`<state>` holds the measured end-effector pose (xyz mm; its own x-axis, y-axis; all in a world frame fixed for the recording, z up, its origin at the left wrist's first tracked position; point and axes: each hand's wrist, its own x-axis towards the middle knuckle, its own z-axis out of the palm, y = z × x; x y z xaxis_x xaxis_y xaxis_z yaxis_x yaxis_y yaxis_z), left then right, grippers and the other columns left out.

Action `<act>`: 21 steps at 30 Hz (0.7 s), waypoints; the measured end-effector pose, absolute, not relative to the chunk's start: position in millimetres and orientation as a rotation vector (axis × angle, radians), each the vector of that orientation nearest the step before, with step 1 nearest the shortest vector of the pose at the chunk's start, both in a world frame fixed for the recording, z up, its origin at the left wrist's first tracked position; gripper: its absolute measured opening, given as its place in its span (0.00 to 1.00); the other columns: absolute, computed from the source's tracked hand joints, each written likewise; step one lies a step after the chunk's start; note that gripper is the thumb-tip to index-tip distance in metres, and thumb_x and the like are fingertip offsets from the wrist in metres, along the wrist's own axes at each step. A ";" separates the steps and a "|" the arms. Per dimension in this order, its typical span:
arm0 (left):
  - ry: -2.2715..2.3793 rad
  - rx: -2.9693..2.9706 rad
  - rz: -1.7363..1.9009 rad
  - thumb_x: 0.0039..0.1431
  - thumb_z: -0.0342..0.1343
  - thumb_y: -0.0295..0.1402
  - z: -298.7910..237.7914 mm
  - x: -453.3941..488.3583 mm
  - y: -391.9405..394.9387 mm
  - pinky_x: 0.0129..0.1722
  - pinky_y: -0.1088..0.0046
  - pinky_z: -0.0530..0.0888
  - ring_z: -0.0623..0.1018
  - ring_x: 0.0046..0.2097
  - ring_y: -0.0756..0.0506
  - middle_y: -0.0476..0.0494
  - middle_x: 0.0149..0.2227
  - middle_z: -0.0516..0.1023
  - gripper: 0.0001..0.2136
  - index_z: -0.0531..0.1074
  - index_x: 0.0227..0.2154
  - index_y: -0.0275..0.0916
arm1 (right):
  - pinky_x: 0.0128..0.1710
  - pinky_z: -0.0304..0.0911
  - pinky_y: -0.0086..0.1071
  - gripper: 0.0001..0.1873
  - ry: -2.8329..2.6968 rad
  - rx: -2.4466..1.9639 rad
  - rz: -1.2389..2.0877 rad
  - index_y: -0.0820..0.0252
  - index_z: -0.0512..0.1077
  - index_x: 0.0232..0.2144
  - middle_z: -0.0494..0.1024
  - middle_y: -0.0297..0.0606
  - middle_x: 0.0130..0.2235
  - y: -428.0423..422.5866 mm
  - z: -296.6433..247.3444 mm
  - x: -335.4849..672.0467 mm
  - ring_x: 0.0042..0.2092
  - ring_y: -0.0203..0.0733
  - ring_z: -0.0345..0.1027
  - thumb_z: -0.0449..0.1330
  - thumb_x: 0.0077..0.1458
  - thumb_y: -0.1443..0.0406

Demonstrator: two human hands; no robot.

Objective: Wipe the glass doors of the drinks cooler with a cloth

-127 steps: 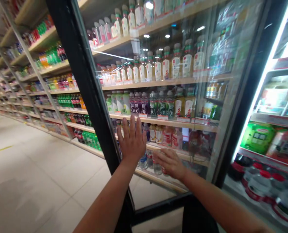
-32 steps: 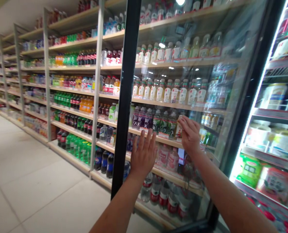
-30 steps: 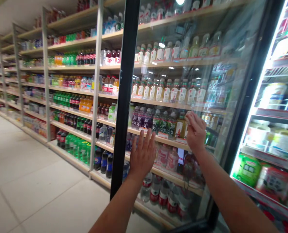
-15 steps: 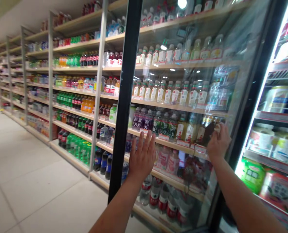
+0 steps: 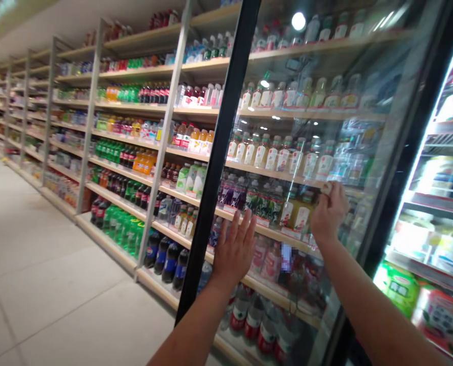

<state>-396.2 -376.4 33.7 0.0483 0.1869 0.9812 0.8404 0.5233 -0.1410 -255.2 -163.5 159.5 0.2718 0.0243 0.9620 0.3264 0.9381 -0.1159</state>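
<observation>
A framed glass door (image 5: 396, 76) of a lit cooler stands in front of me, swung out, with shelves showing through the pane. My left hand (image 5: 234, 249) lies flat near the door's left side, fingers stretched and slightly spread, seemingly against the glass. My right hand (image 5: 330, 213) is up at the pane further right, its fingers closed round a small pale crumpled cloth (image 5: 326, 188). Most of the cloth is hidden by the fingers, so its exact kind is hard to make out. A black frame edge (image 5: 226, 137) runs left of my left hand.
Behind the door and leftward, long shelves hold many drinks, among them green bottles (image 5: 125, 231) and dark cola bottles (image 5: 170, 264). On the right, the lit cooler holds cartons and a green pack (image 5: 398, 288). Pale floor tiles (image 5: 66, 300) stretch along the aisle.
My right hand has moved left and slightly up across the pane with the cloth. My left hand stays flat, shifted a little right in view. The shelves and door frame also appear further right.
</observation>
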 end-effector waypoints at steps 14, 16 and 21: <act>-1.463 -0.926 -0.577 0.67 0.53 0.36 31.0 -398.0 -375.3 0.73 0.53 0.39 0.48 0.73 0.37 0.40 0.68 0.62 0.23 0.67 0.63 0.37 | 0.64 0.63 0.45 0.32 -1.694 0.454 -0.479 0.48 0.59 0.68 0.70 0.36 0.64 -298.6 150.3 -331.7 0.64 0.45 0.60 0.52 0.65 0.72; -1.466 -0.922 -0.596 0.68 0.52 0.37 32.6 -396.9 -376.2 0.73 0.53 0.38 0.45 0.74 0.37 0.42 0.70 0.56 0.25 0.62 0.66 0.37 | 0.63 0.63 0.46 0.32 -1.652 0.380 -0.465 0.45 0.59 0.67 0.70 0.34 0.65 -282.9 156.2 -325.2 0.64 0.44 0.61 0.52 0.65 0.72; -1.469 -0.936 -0.619 0.69 0.51 0.38 34.0 -395.7 -376.8 0.73 0.54 0.38 0.41 0.74 0.38 0.43 0.72 0.51 0.28 0.56 0.69 0.36 | 0.64 0.61 0.50 0.25 -1.463 0.092 -0.404 0.48 0.65 0.64 0.71 0.40 0.63 -221.4 167.9 -293.4 0.64 0.47 0.64 0.51 0.67 0.68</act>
<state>-395.7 -376.8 34.0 0.0522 0.1907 0.9803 0.8350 0.5301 -0.1476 -293.4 -221.4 167.9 0.0532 -0.3210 0.9456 0.2102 0.9293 0.3037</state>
